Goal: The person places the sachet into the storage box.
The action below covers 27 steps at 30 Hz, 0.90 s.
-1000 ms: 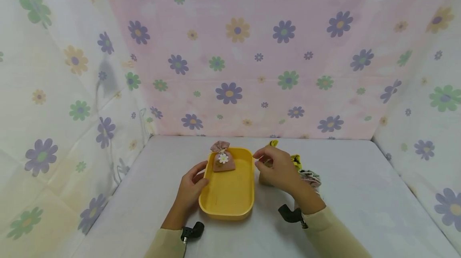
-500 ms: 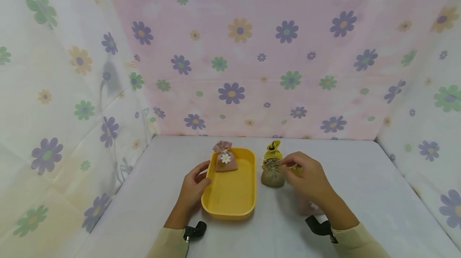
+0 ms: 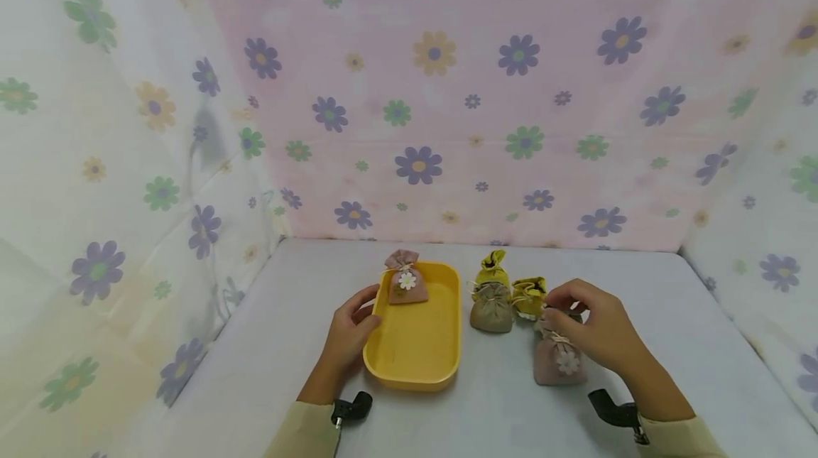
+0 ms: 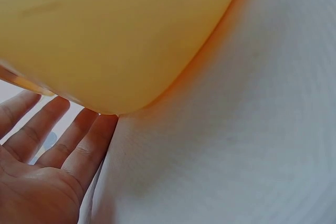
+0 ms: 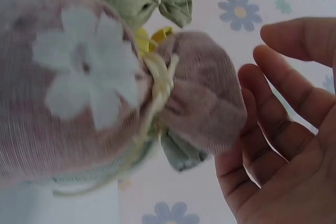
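Yellow tray (image 3: 412,344) with left hand (image 3: 348,330) at its side; right hand (image 3: 601,323) at mauve pouch (image 3: 551,360)

Nearest us, we record two beige sleeves (image 3: 300,433) and a black wrist camera (image 3: 615,410) on each wrist. Left hand: the wrist view shows its fingers extended and slightly spread, fingertips against the outer wall of the tray; the head view shows the thumb at the left rim. We find no fingers curled round the tray, which sits on the white counter (image 3: 492,415) left of the pouches.

Right hand: raised above the gathered top of the mauve pouch, fingers loosely bent, thumb apart from them, with nothing gripped. We cannot tell whether a fingertip touches the fabric. That pouch is on the counter, right of the tray and well apart from it, tied with pale cord and bearing a white flower. Behind it, the right wrist view shows part of a greenish pouch (image 5: 181,153), mostly hidden.

Farther back, we note an olive pouch (image 3: 491,312) just beside the tray's right side, a yellow pouch (image 3: 492,271) directly behind it, and a crumpled yellow pouch (image 3: 529,293) to their right. Inside the tray, a second flowered pouch (image 3: 418,291) rests in the far left corner, its gathered top above the rim. Floral cloth (image 3: 441,103) hangs behind the counter.
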Each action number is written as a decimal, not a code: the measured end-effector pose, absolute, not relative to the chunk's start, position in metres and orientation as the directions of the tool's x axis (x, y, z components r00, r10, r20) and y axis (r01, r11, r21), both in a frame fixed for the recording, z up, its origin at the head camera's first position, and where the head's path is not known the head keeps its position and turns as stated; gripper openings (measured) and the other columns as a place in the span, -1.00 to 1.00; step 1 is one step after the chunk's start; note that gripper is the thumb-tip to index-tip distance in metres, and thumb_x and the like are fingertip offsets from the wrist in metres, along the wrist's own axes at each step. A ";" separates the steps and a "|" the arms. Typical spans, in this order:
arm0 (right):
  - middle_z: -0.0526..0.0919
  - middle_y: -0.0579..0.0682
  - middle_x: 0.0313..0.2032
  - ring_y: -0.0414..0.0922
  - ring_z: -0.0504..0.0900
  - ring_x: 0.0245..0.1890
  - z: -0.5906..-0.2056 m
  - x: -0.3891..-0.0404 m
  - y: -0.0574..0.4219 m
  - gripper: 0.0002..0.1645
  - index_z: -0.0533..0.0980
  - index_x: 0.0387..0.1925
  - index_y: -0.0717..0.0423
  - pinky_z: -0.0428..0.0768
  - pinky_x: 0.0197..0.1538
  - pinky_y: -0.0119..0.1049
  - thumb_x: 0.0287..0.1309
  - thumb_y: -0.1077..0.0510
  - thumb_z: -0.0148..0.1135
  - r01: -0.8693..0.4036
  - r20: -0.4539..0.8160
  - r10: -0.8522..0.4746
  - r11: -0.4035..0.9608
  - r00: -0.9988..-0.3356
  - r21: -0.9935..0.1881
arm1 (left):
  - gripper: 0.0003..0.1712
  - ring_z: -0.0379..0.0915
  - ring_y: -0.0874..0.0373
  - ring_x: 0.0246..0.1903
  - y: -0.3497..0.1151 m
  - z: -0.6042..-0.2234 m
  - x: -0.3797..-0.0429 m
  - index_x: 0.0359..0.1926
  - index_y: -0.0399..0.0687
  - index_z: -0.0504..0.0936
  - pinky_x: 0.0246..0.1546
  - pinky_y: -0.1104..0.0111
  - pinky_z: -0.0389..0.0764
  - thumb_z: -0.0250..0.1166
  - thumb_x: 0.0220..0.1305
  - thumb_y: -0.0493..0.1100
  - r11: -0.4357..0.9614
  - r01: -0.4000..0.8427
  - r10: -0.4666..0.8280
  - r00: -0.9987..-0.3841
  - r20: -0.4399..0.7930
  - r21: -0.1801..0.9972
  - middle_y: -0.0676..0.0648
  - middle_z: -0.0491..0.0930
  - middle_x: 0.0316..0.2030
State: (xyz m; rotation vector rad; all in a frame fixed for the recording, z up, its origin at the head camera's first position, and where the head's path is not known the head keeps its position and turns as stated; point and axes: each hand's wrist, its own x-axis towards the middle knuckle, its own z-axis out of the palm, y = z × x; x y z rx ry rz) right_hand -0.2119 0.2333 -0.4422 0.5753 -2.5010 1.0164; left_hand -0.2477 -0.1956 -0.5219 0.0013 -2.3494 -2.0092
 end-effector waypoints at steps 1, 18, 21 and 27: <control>0.66 -0.33 -0.29 -0.35 0.59 -0.30 -0.442 -0.211 0.237 -0.82 0.67 -0.16 -0.11 0.63 -0.25 -0.37 0.20 0.16 0.47 -0.501 0.478 -0.233 0.651 -0.847 -0.570 | -0.36 0.55 -0.01 0.27 -0.195 -0.522 -0.248 0.38 0.18 0.51 0.17 0.22 0.68 0.25 0.30 -0.32 0.151 0.034 -0.030 -0.999 0.039 0.988 0.03 0.48 0.37; 0.65 -0.29 -0.27 -0.31 0.56 -0.31 -0.447 -0.218 0.261 -0.84 0.70 -0.13 -0.08 0.57 -0.33 -0.37 0.25 0.12 0.43 -0.476 0.364 -0.312 0.660 -0.878 -0.581 | -0.36 0.56 -0.01 0.26 -0.195 -0.521 -0.250 0.38 0.19 0.51 0.16 0.28 0.68 0.26 0.31 -0.32 0.158 0.043 -0.020 -0.999 0.046 0.987 0.03 0.49 0.37; 0.66 -0.29 -0.25 -0.30 0.57 -0.30 -0.447 -0.218 0.260 -0.82 0.69 -0.09 -0.09 0.60 -0.30 -0.36 0.28 0.07 0.42 -0.464 0.316 -0.340 0.655 -0.886 -0.596 | -0.35 0.56 -0.02 0.27 -0.196 -0.522 -0.251 0.39 0.18 0.50 0.17 0.26 0.68 0.25 0.31 -0.31 0.164 0.047 -0.020 -0.999 0.051 0.985 0.01 0.48 0.38; 0.69 -0.29 -0.20 -0.31 0.61 -0.26 -0.450 -0.219 0.259 -0.79 0.68 -0.06 -0.13 0.61 -0.29 -0.36 0.29 0.00 0.40 -0.426 0.207 -0.390 0.645 -0.897 -0.634 | -0.35 0.53 -0.04 0.30 -0.197 -0.524 -0.250 0.41 0.16 0.48 0.19 0.26 0.66 0.26 0.32 -0.31 0.168 0.035 -0.023 -0.999 0.039 0.985 0.00 0.46 0.40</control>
